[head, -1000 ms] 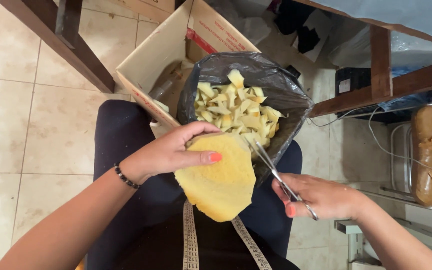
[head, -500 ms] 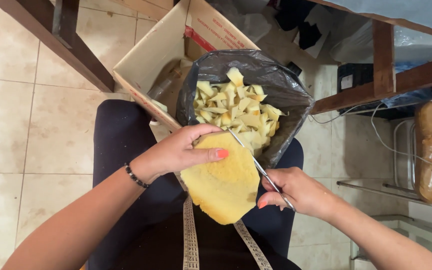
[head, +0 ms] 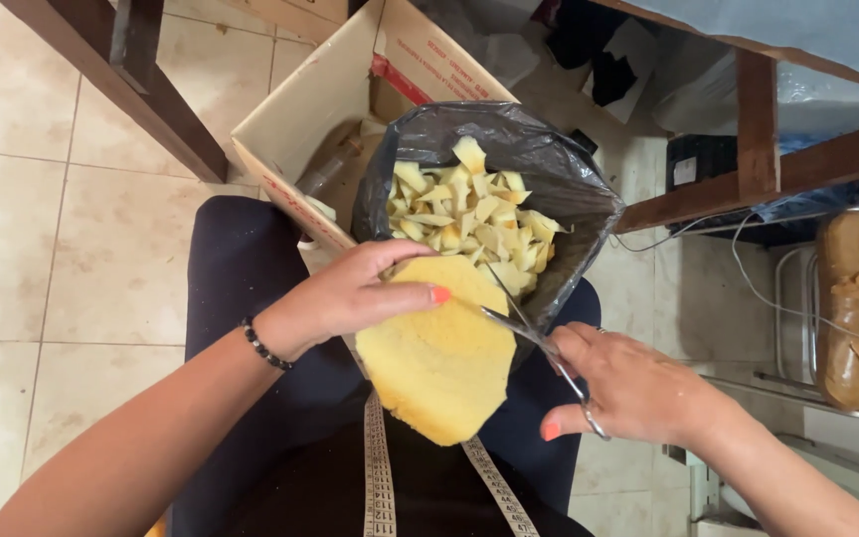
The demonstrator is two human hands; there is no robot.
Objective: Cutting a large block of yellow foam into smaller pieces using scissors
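1. The left hand (head: pixel 350 295) grips a thick slab of yellow foam (head: pixel 439 363) by its upper edge, fingers folded over the top face with the thumb on it, holding it above the lap.
2. The right hand (head: pixel 633 386) is closed around the handles of a pair of scissors (head: pixel 534 338), fingers through the loops; the blades stand parted at the right edge of the foam slab, tips pointing up and away from the body.
3. The foam slab is roughly oval with a rounded lower end, and it sits just below the mouth of a black plastic bag (head: pixel 559 179), overlapping the bag's near rim.
4. The bag holds a heap of small cut foam pieces (head: pixel 469 214) of the same yellow (irregular chips, mostly angular).
5. The bag stands inside, or against, an open cardboard box (head: pixel 320 109) on the tiled floor (head: pixel 72 219); which of the two I cannot tell.
6. A measuring tape (head: pixel 378 477) hangs down over the person's dark clothing, its two ends splitting below the foam.
7. A beaded bracelet (head: pixel 262 345) circles the left wrist.
8. Wooden table legs (head: pixel 758 119) and a crossbar rise at the upper right, with a metal-framed chair (head: pixel 847 328) beside them.
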